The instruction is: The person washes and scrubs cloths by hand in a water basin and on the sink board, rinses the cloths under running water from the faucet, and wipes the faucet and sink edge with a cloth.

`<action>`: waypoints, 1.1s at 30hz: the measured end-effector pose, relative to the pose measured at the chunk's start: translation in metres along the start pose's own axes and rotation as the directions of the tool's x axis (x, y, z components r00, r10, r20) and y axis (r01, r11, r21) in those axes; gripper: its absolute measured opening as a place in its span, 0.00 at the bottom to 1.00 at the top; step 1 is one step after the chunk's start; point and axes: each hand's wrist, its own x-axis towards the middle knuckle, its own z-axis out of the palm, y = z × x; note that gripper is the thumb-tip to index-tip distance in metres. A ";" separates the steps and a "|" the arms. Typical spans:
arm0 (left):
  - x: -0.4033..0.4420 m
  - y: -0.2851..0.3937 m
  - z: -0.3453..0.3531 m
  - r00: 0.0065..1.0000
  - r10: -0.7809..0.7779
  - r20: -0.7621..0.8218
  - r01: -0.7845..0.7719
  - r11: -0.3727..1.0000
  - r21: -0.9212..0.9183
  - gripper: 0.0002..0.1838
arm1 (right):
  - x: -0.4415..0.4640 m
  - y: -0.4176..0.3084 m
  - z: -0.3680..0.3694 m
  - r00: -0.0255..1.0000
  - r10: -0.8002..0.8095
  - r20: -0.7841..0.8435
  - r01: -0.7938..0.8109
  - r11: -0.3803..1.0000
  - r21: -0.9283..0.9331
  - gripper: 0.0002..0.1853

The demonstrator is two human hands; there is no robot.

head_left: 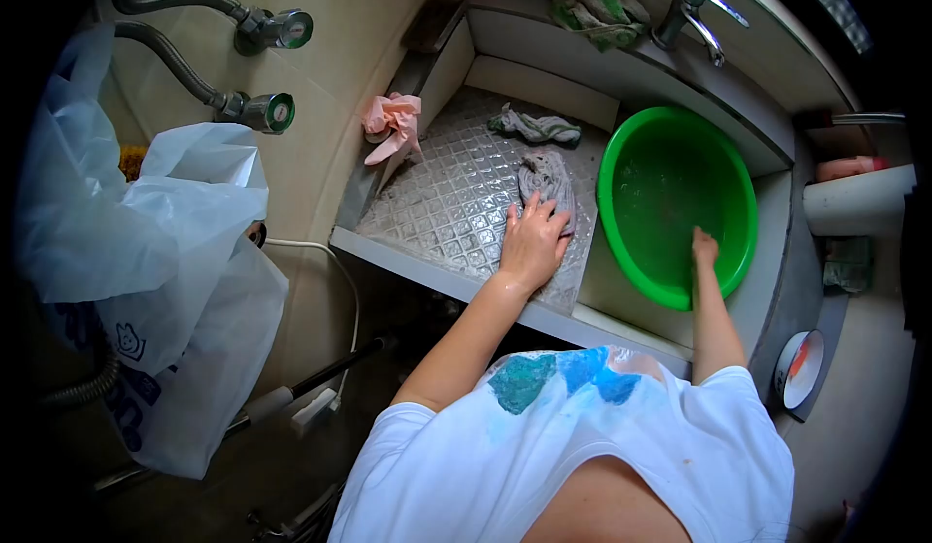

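Observation:
My left hand (534,244) lies on the lower end of a wet grey cloth (547,182), fingers spread, on the ridged washboard (442,194). Above it on the board is a twisted green-and-white cloth (537,127). My right hand (705,248) reaches into the green basin (610,223) at its lower right; the fingers are mostly hidden, so their shape cannot be made out. Water seems to stand in the basin.
A chrome faucet (691,21) rises behind the basin, beside a crumpled green-and-white cloth (599,11). Pink gloves (393,124) hang on the left sink edge. Plastic bags (194,242) hang at left. A white bowl (799,368) sits at right.

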 end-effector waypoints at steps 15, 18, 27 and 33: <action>0.003 -0.007 0.002 0.990 0.094 -0.110 -0.110 0.982 -0.153 0.08 | -0.111 -0.305 0.010 0.566 -0.730 0.383 0.644 0.682 0.348 0.20; 0.002 0.004 -0.012 0.987 0.155 -0.041 -0.159 0.979 -0.129 0.06 | -0.116 -0.304 0.053 0.567 -0.800 0.198 0.788 0.596 0.154 0.22; -0.032 0.005 -0.039 0.985 0.153 0.082 -0.148 0.987 -0.058 0.24 | -0.165 -0.314 -0.030 0.339 -0.868 0.364 0.704 0.491 0.514 0.11; -0.037 0.001 -0.041 0.984 0.152 0.090 -0.147 0.987 -0.056 0.18 | -0.186 -0.283 0.009 0.200 -0.923 0.329 0.860 0.326 0.393 0.08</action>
